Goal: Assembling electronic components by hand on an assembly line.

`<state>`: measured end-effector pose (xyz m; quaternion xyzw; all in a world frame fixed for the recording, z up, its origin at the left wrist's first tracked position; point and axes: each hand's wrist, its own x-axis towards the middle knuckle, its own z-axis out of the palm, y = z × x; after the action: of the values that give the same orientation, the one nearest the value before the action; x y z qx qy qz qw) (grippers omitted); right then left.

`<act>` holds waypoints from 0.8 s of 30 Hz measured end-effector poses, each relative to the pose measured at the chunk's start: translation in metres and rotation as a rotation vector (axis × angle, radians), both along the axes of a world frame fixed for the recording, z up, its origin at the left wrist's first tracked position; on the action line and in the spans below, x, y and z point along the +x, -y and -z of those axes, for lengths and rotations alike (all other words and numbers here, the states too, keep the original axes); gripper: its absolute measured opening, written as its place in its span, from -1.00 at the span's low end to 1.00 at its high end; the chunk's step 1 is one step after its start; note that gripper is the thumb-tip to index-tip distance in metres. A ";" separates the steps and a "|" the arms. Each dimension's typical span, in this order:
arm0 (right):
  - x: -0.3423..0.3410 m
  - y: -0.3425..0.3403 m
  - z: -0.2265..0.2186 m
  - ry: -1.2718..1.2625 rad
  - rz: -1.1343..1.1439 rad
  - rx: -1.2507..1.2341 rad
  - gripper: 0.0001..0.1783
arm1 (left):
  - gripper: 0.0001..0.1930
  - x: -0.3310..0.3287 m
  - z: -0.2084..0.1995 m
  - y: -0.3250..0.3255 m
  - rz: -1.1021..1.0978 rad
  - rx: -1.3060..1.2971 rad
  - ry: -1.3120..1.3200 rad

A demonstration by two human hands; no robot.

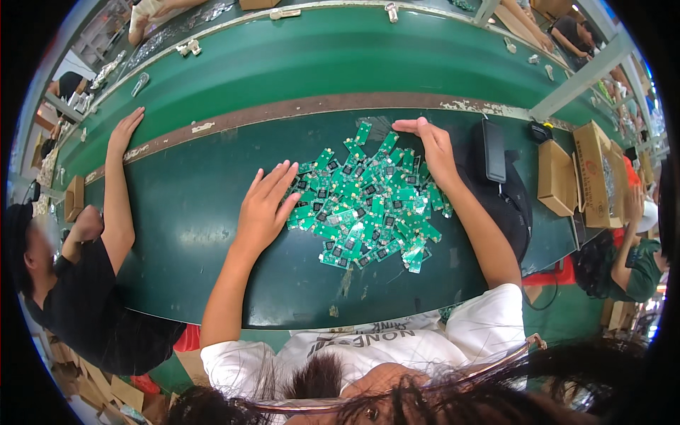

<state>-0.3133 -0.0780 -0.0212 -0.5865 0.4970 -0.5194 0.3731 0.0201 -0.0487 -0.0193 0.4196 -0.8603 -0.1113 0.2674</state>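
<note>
A loose heap of small green circuit boards (pixel 372 205), many with black chips, lies spread on the dark green tabletop (pixel 191 234) in front of me. My left hand (pixel 263 205) rests at the heap's left edge, fingers stretched out and the fingertips close to the outermost boards. At the far right edge of the heap is my right hand (pixel 433 147), its fingers extended to the left beside the boards. Neither hand has a board in its grip. Some boards overlap, so those underneath are partly hidden.
Right of the heap lie a black flat device (pixel 494 152) with a cable and a black bag (pixel 515 219). Cardboard boxes (pixel 557 177) stand farther right. Beyond a worn brown ledge (pixel 283 112) runs a green conveyor belt (pixel 304 64). A co-worker (pixel 78 283) sits at left, one arm reaching to the ledge.
</note>
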 end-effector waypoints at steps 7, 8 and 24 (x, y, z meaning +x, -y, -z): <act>0.026 0.003 -0.003 0.209 0.140 0.068 -0.49 | -0.59 -0.003 0.008 -0.002 -0.040 0.126 -0.137; 0.028 0.008 -0.005 0.295 0.106 0.102 -0.50 | -0.59 -0.004 0.009 -0.001 -0.041 0.122 -0.140; 0.066 0.131 0.000 -0.995 0.122 -0.140 -0.50 | -0.78 -0.002 0.017 0.007 -0.234 -0.138 -0.365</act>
<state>-0.2471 -0.2087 -0.0216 -0.7564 0.6121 -0.2298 0.0197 0.0185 -0.0557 -0.0364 0.4701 -0.7486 -0.0943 0.4579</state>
